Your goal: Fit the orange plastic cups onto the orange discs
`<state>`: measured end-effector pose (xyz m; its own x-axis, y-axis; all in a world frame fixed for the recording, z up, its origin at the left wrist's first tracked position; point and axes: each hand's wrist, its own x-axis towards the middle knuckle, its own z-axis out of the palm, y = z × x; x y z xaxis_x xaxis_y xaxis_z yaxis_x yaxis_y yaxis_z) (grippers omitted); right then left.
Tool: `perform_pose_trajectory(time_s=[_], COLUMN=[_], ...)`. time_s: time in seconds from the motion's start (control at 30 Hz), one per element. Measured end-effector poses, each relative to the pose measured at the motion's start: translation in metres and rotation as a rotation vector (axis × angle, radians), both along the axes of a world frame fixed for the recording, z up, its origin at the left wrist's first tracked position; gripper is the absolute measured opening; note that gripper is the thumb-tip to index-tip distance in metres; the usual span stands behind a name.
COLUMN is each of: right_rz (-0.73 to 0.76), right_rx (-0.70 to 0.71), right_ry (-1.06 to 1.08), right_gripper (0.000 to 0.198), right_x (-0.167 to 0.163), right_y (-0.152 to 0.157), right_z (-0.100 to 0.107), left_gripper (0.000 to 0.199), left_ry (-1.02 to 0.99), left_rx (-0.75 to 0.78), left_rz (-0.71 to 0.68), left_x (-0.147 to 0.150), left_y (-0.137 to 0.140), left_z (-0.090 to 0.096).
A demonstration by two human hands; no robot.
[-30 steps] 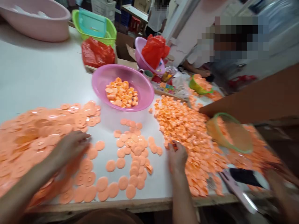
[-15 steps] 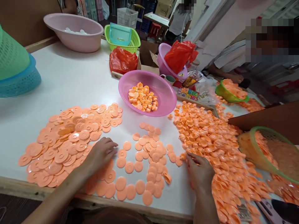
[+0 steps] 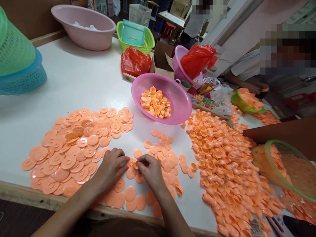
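Mostly, a smooth white table (image 3: 81,89) with a wooden edge (image 3: 27,197) fills the frame; a pale wall (image 3: 243,39) slants at upper right. Near the centre, the right hand (image 3: 151,169) pinches a small, hollow orange plastic cup (image 3: 136,164); beside flat, round orange discs (image 3: 69,162), the left hand (image 3: 112,165) curls, whether gripping I cannot tell.

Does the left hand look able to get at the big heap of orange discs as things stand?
Probably yes: the left hand is right beside the heap of orange discs, and nothing visible stands between them.
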<state>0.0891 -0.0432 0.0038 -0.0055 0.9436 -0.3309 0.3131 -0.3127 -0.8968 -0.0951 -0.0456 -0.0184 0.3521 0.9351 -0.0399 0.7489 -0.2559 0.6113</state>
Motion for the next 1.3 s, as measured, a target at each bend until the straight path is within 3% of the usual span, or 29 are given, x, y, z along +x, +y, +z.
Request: perform_pose_trajectory(time_s=[0.2,0.37,0.6,0.77,0.9,0.97,1.07,1.17,1.23,1.3], right_rz=[0.112,0.161,0.201,0.187,0.136,0.120,0.171,0.157,-0.022,-0.261], right_rx=[0.050,0.062,0.096,0.103,0.036,0.036,0.047,0.044,0.131,0.256], right_ry=[-0.260,-0.325,-0.371,-0.342,-0.237,-0.204,-0.158,-0.028,-0.092,-0.318], right_gripper=[0.010,0.013,0.013,0.015,0.017,0.015,0.007,0.016,0.024,0.028], right_x=[-0.013,-0.017,-0.018,-0.020,-0.023,-0.025,-0.019,0.015,0.056,0.107], right_y=[0.005,0.009,0.005,0.002,-0.001,-0.003,-0.003,-0.004,-0.007,-0.012], right_z=[-0.006,-0.007,-0.008,-0.013,-0.021,-0.022,-0.015,0.003,0.015,0.021], left_gripper=[0.011,0.011,0.017,0.016,0.020,0.022,0.020,0.020,0.020,0.017], left_ry=[-0.026,-0.039,-0.341,-0.465,-0.604,-0.598,-0.470,-0.469,-0.523,-0.571], left_rx=[0.013,-0.057,-0.396,-0.504,-0.714,-0.712,-0.578,-0.540,-0.489,-0.302], left_rz=[-0.042,-0.103,0.200,0.273,0.325,0.297,0.263,0.304,0.353,0.453], left_x=[0.002,-0.004,0.010,0.016,0.013,0.012,0.009,0.009,0.016,0.031], left_y=[0.000,0.006,0.012,0.011,0.011,0.009,0.010,0.027,0.052,0.089], left_z=[-0.004,0.005,0.007,0.002,-0.001,-0.002,0.001,0.025,0.060,0.103])
